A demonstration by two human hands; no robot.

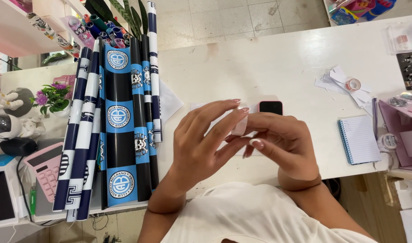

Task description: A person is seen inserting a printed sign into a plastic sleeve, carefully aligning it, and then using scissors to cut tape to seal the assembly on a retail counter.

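Both my hands meet above the white table [260,63], just in front of my chest. My left hand [201,144] and my right hand [282,139] pinch a short strip of clear tape [240,127] between their fingertips. The strip hangs upright between the hands. Just past my right fingers a small pink-framed device with a dark screen [270,107] lies on the table. A white paper sheet lies under my hands, mostly hidden.
Several rolls of blue, black and white wrapping paper [118,117] lie left of my hands. A blue spiral notebook [359,139], loose paper scraps with a tape roll [352,84], a pink calculator [46,168] and a potted purple flower [52,96] surround the work area.
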